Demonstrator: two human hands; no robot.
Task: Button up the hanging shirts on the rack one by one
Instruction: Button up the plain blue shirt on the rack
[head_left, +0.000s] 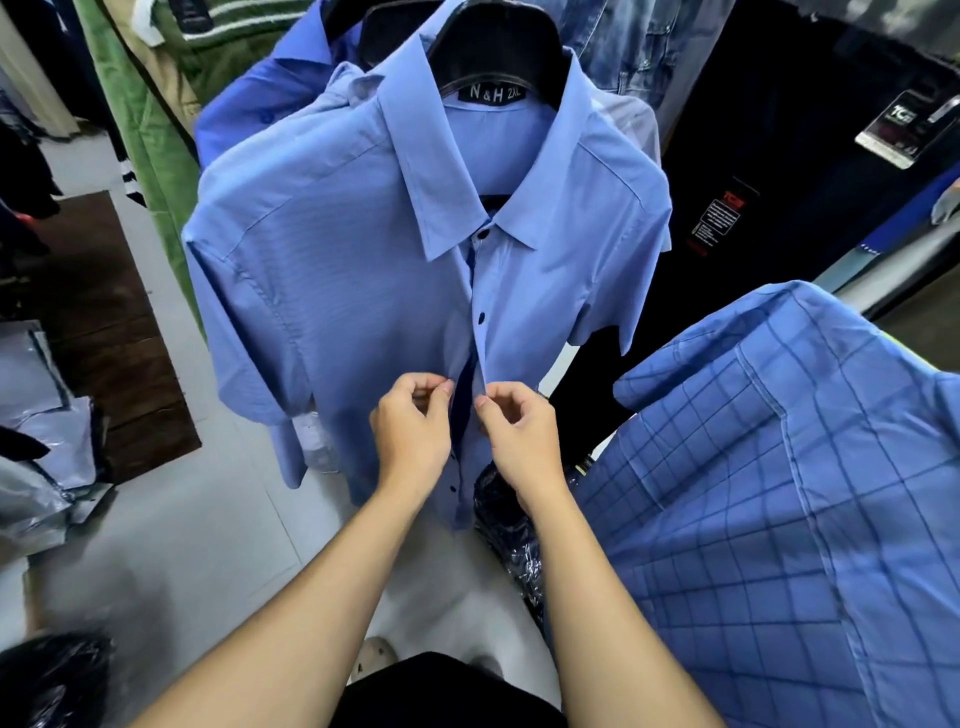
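A plain light-blue short-sleeved shirt (363, 270) hangs in front of me on a black hanger (493, 47). Its front is closed at the collar and at a dark button (481, 316) below; under that the two edges gape apart. My left hand (413, 431) pinches the left front edge at mid-height. My right hand (519, 436) pinches the right front edge just across the gap. Another dark button (453, 489) shows lower down, beneath my left wrist.
A blue checked shirt (779, 493) hangs close at the right. Another blue shirt (249, 98) hangs behind at the upper left, next to green garments (150, 130). Dark trousers with tags (779, 156) hang behind. Bagged items (41, 441) lie on the floor at left.
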